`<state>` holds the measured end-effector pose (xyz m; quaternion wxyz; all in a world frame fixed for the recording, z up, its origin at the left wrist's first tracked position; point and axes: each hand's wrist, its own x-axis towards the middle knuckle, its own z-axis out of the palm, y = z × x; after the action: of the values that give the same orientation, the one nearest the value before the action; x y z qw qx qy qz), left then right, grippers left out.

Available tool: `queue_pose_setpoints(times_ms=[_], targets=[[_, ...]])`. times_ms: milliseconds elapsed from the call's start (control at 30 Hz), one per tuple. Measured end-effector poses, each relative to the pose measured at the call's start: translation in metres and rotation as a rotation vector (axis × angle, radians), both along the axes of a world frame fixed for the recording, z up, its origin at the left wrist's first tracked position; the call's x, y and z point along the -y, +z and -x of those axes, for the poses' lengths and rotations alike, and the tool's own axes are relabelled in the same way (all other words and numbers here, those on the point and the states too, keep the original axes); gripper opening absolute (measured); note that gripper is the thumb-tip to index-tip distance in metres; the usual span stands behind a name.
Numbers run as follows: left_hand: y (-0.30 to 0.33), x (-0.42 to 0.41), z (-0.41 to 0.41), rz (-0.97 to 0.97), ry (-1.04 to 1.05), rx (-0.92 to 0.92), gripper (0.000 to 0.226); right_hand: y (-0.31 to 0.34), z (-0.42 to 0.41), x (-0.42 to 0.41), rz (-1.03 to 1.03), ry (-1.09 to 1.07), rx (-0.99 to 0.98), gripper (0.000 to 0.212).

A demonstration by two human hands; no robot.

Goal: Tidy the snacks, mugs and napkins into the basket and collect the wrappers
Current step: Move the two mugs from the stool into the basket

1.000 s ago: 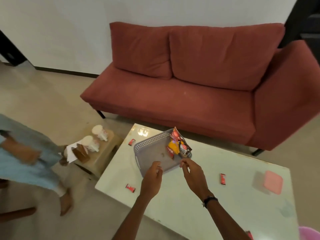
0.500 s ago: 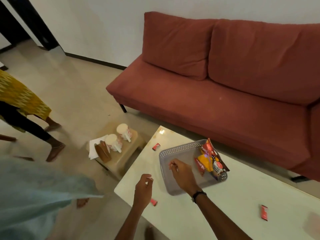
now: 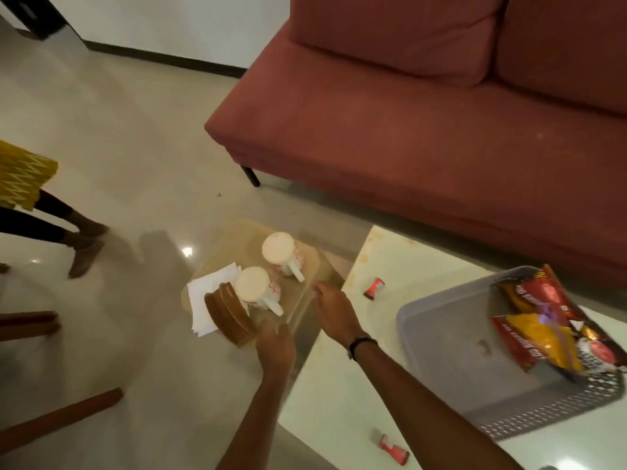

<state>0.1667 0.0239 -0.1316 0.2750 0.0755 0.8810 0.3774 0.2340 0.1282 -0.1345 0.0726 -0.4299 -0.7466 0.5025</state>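
Two white mugs stand upside down on a low tan stool [image 3: 307,266]: the near mug [image 3: 257,288] and the far mug [image 3: 282,252]. White napkins [image 3: 210,296] lie beside a brown wooden holder [image 3: 229,312] on the stool's left. My left hand [image 3: 275,340] hovers just below the near mug, fingers apart, holding nothing. My right hand [image 3: 334,308], with a dark wristband, reaches over the stool's right edge, open and empty. The grey basket [image 3: 437,337] sits on the white table at right, with red and yellow snack packets [image 3: 543,330] in its far end.
Small red wrappers lie on the white table [image 3: 339,401]: one [image 3: 374,287] near its left corner, another [image 3: 392,448] at the front edge. A red sofa [image 3: 424,137] stands behind. Another person's legs [image 3: 78,239] are on the floor at left. A wooden chair leg [image 3: 57,418] lies lower left.
My view has swung left and down toward the stool. Both hands left the basket and moved left over the stool by the mugs. The person in light blue is no longer in view.
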Motion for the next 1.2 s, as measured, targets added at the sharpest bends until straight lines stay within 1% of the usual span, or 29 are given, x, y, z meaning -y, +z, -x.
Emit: queue_pose_setpoints(times_ms=[67, 133, 267, 367, 500, 700, 833, 933, 1000, 1133, 1200], targets=[[-0.016, -0.010, 0.020, -0.030, -0.010, -0.022, 0.051, -0.017, 0.028, -0.004, 0.005, -0.035, 0.002, 0.032], [-0.029, -0.017, 0.032, -0.041, 0.022, 0.006, 0.050, -0.034, 0.046, -0.008, 0.023, -0.088, -0.007, 0.037], [-0.050, -0.024, 0.045, 0.004, 0.072, 0.031, 0.038, -0.066, 0.067, -0.013, 0.033, -0.104, -0.023, 0.032], [-0.058, -0.028, 0.049, -0.016, 0.147, 0.023, 0.037, -0.078, 0.075, -0.017, 0.035, -0.122, -0.037, 0.026], [-0.059, -0.031, 0.049, -0.049, 0.193, 0.008, 0.030, -0.082, 0.082, -0.023, 0.023, -0.155, -0.116, 0.025], [-0.053, -0.029, 0.049, -0.122, 0.217, 0.033, 0.029, -0.080, 0.070, -0.018, -0.031, -0.209, -0.184, 0.021], [-0.045, -0.021, 0.035, -0.148, 0.130, 0.044, 0.028, -0.069, 0.040, -0.011, 0.002, -0.329, -0.194, 0.021], [-0.039, -0.011, 0.005, -0.191, 0.066, 0.067, 0.024, -0.059, -0.002, -0.001, 0.013, -0.446, -0.213, 0.029], [-0.033, -0.010, -0.024, -0.196, 0.012, 0.082, 0.019, -0.047, -0.038, 0.006, -0.002, -0.535, -0.228, 0.034], [-0.024, -0.019, -0.092, -0.204, -0.121, 0.184, 0.018, -0.023, -0.125, 0.023, -0.070, -0.697, -0.217, 0.026], [-0.021, -0.026, -0.127, -0.206, -0.193, 0.197, 0.020, -0.021, -0.168, 0.029, -0.124, -0.779, -0.174, 0.027]])
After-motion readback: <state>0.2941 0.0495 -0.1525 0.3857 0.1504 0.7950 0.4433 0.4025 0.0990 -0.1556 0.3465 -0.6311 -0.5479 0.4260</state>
